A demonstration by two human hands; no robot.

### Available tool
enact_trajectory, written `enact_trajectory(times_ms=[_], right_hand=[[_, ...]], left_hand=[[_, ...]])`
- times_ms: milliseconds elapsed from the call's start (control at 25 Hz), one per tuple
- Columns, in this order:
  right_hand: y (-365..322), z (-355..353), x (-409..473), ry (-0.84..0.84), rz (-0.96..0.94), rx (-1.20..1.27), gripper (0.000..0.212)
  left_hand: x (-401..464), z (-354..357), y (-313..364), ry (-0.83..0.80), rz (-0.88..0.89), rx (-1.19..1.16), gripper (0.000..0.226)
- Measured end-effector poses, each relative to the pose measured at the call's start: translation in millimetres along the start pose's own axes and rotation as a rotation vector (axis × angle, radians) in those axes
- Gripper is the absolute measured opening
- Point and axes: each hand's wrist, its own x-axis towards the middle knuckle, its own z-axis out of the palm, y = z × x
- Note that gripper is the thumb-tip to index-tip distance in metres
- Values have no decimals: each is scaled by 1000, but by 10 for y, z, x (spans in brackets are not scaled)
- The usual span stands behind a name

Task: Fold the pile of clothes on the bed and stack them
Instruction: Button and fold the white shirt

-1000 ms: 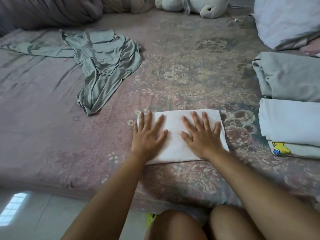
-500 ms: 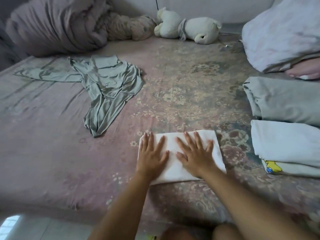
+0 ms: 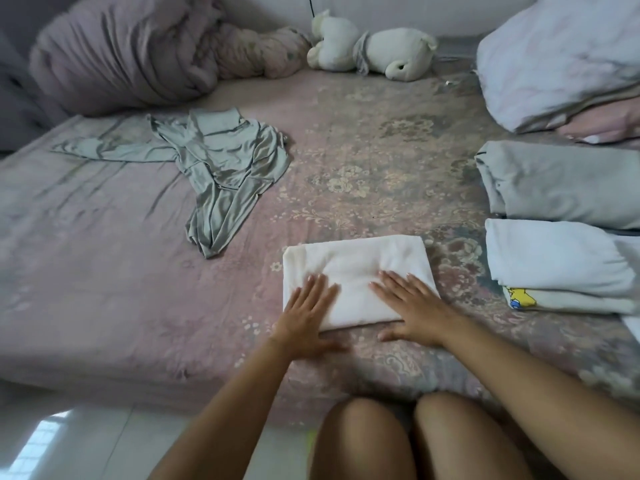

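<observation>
a folded white garment (image 3: 356, 271) lies near the lower middle of the frame, close to the near edge of the bed (image 3: 104, 278), which is covered in a pink floral sheet. the left hand (image 3: 306, 315) lies flat with fingers straight and together, its fingertips on the garment's lower left part and its palm over the near edge onto the sheet. the right hand (image 3: 412, 308) is likewise flat and spread, fingers resting on the garment's lower right part, thumb out on the sheet just below the fold. neither hand grips anything.

in the upper left of the frame a grey-green long-sleeved top (image 3: 221, 168) lies unfolded and crumpled, well apart from the white garment. at the right edge, a folded grey garment (image 3: 561, 181) sits above a short stack: a folded white garment (image 3: 554, 258) on top of a white piece with a yellow cartoon print (image 3: 519, 297).

along the top of the frame are a bunched pink duvet (image 3: 121, 53), a white plush toy (image 3: 374, 51) lying on its side, and at the upper right a pale pillow (image 3: 561, 57). the person's bare knees (image 3: 408, 434) show at the bottom.
</observation>
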Motion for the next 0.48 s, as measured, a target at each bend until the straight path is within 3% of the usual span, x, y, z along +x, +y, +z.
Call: enact_trajectory(times_ms=[120,240,320,480], right_hand=[[-57,-181,76,-9,18,120,69],[-20,-314,-43,75,80,265,55],[61,-572,-140,116,140,411,37],[333,-1265,-334,295,241,840,9]], left_hand=[[148,-215,24,-45,-29,-67,65],[98,-467,66,52,-26,-169,39],[90,-754,116,146,-133,-352,38],[154,-1382,287,344,-365,-989,48]])
